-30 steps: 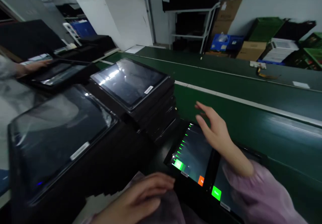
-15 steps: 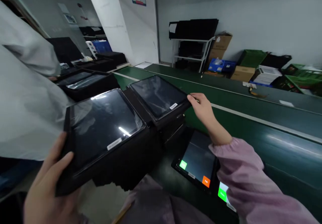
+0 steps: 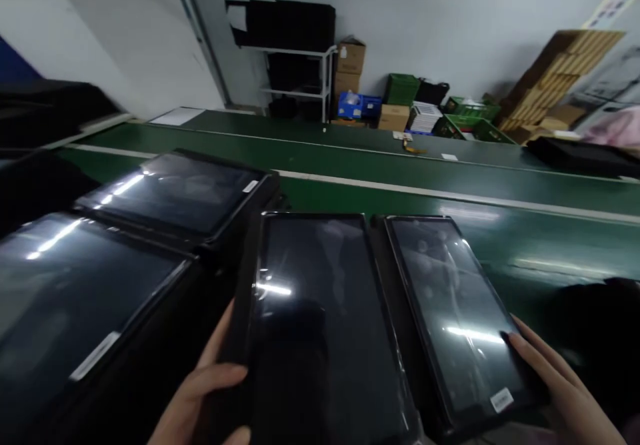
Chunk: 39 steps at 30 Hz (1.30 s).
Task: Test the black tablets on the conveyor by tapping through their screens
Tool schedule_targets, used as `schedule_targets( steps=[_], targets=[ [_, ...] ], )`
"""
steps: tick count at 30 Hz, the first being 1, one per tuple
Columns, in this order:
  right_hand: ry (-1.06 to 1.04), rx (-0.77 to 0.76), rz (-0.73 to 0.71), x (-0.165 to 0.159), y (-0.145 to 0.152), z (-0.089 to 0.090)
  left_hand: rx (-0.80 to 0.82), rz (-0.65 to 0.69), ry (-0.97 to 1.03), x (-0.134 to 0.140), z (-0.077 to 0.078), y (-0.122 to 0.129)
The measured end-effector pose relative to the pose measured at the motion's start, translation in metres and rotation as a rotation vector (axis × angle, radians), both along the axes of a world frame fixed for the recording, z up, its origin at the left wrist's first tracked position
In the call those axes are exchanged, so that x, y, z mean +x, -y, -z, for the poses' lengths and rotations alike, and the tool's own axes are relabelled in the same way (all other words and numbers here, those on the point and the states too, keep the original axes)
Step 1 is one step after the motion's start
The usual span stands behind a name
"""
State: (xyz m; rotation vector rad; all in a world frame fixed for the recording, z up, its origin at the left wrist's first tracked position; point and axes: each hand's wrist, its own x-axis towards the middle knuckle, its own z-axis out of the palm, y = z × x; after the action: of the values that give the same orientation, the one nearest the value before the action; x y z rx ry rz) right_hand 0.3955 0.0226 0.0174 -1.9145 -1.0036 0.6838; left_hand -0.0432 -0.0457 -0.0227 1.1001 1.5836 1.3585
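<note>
A black tray (image 3: 393,285) lies across the lower middle, carrying two dark-screened tablets side by side, a left tablet (image 3: 325,265) and a right tablet (image 3: 445,285). My left hand (image 3: 200,385) grips the tray's left edge, its thumb on top. At the tray's right side my right hand (image 3: 555,371) is closed on the edge, beside the right tablet's white label (image 3: 501,400). Whether the tray's underside touches anything is hidden. To the left, more tablets sit in another black tray: a far tablet (image 3: 175,195) and a near tablet (image 3: 75,285).
A green bench (image 3: 500,198) with a pale strip runs across behind the trays. Dark material (image 3: 595,331) lies at the right. Beyond the bench are a grey rack (image 3: 325,88), cardboard boxes (image 3: 350,58) and green crates (image 3: 467,108). A black object (image 3: 583,155) sits farther right.
The view has turned right. Both my hands were at the left stack's tray; now they hold a tray to its right. The lit green and orange screen squares are out of sight.
</note>
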Motion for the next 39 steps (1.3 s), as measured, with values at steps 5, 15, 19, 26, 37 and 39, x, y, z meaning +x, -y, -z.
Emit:
schedule_targets(
  steps=[5,15,19,26,37,39],
  targets=[
    [0.034,0.003,0.159,0.018,0.028,0.038,-0.044,0.14,0.103,0.036,0.001,-0.075],
    [0.593,0.268,-0.074,0.013,-0.027,0.14,-0.016,0.307,-0.428,0.063,0.082,-0.163],
    [0.637,0.31,-0.165,0.015,-0.074,0.139,0.114,0.43,-0.624,0.128,0.079,-0.206],
    [0.627,0.378,-0.083,0.003,-0.117,0.133,0.156,0.431,-0.864,0.184,0.072,-0.279],
    [0.465,0.253,-0.045,0.0,-0.109,0.112,0.14,0.479,-0.704,0.167,0.06,-0.275],
    [0.329,0.194,0.001,0.0,-0.103,0.105,0.151,0.403,-0.58,0.136,0.058,-0.261]
  ],
)
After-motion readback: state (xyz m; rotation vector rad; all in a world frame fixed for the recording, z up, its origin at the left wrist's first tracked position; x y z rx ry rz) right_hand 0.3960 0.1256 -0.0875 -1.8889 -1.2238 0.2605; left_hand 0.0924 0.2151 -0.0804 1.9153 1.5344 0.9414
